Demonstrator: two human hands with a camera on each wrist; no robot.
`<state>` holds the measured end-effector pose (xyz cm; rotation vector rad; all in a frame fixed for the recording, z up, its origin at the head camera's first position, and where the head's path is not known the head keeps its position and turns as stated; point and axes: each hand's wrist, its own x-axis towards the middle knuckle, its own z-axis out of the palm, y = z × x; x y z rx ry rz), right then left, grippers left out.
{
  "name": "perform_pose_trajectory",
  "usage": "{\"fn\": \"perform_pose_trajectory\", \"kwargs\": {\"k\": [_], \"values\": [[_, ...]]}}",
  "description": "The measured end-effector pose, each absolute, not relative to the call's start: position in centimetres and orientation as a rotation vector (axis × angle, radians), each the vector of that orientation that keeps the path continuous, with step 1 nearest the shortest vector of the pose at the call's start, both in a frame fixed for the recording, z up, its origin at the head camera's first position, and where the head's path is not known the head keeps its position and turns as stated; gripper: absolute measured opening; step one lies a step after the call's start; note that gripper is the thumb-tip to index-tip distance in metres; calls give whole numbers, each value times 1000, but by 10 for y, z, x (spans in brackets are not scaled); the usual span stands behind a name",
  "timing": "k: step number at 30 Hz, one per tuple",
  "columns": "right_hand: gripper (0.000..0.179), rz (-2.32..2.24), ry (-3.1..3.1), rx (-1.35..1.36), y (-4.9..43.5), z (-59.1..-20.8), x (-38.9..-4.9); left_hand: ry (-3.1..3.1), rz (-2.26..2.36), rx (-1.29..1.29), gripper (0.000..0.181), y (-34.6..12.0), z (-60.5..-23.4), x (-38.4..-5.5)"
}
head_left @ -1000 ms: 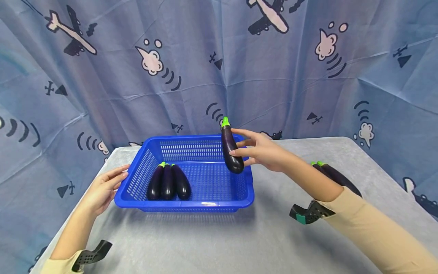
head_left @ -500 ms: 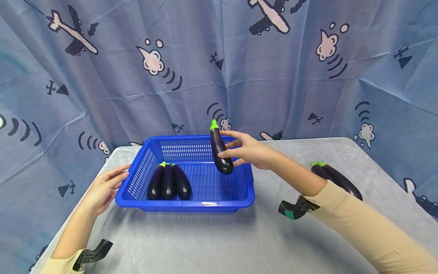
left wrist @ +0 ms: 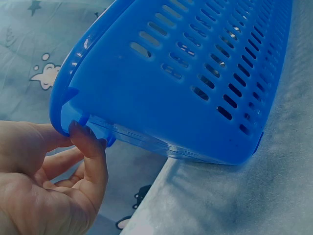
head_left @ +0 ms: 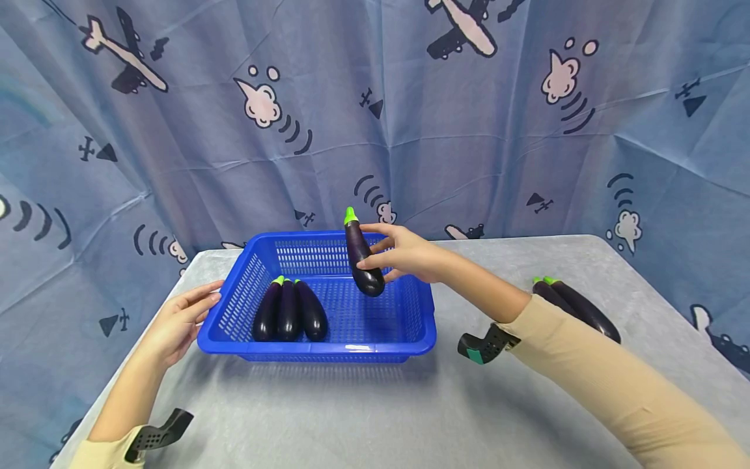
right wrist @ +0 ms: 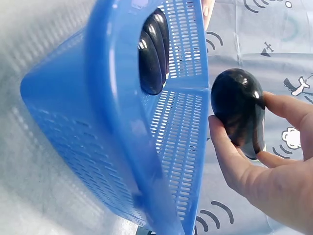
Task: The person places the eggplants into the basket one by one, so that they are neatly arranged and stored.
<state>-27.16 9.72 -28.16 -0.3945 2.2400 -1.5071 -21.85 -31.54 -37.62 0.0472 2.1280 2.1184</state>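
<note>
R hand (head_left: 404,253) has thumb + fingers clamped on the held eggplant (head_left: 355,246), which tilts, green stem up, over the R half of the blue basket (head_left: 334,348); in the R wrist view its blunt end faces the cam, so the stem is hidden. L hand (head_left: 176,326) pinches the basket's L rim; in the L wrist view part of one finger is hidden behind the rim, & the basket's wall blocks the inside. Three eggplants (head_left: 288,312) lie side by side in the basket's L part, partly cut off by the rim in the R wrist view. Two eggplants (head_left: 586,309) lie on the table (head_left: 328,417) to the far R, one partly hidden by the R sleeve (head_left: 615,384), itself cut off at the frame edge. Patterned curtain (head_left: 328,71) behind.
</note>
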Motion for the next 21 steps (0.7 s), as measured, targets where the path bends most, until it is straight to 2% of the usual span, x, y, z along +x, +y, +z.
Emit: {"fn": "perform_pose_trajectory", "kwargs": {"k": [21], "values": [[79, -1394, 2181, -410, 68, -287, -290, 2096, 2144, 58, 28, -316, -375, -217]]}}
